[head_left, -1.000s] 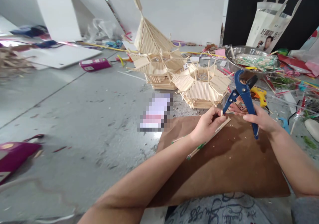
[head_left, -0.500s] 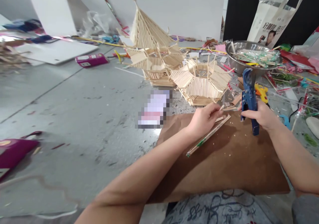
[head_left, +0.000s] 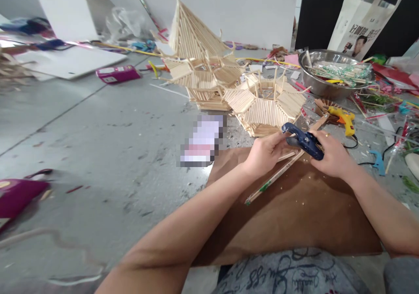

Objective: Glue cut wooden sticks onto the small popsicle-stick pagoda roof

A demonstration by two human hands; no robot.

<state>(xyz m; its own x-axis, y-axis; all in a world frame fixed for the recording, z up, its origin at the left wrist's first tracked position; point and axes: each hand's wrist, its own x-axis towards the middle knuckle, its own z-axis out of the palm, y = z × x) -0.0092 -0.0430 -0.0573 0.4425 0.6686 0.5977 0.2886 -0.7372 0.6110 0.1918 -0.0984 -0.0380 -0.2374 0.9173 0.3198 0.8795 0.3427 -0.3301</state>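
My right hand (head_left: pixel 330 154) is wrapped around the handles of a blue hand cutter (head_left: pixel 306 142), its head tipped to the left. Close beside that head, my left hand (head_left: pixel 264 154) pinches a thin wooden stick, now mostly hidden by the fingers and the tool. Whether the blade touches the stick I cannot tell. Below my hands, a long clear-wrapped pair of wooden sticks (head_left: pixel 273 178) with a green mark lies slanted across a brown sheet (head_left: pixel 304 224). Just beyond stands a ring-shaped stick model (head_left: pixel 266 111) with sloping panels.
A taller stick tower (head_left: pixel 193 36) with a pointed roof stands behind. A phone (head_left: pixel 203 141) lies left of the brown sheet. On the right are a yellow glue gun (head_left: pixel 342 117), a metal bowl (head_left: pixel 322 88) of wrapped sticks, and a white bag (head_left: pixel 363 19). Purple packs (head_left: pixel 118 73) lie left.
My right hand has brought the cutter left to my left hand, turning it from upright to slanted. The glue gun is now less covered. My left hand has barely moved.
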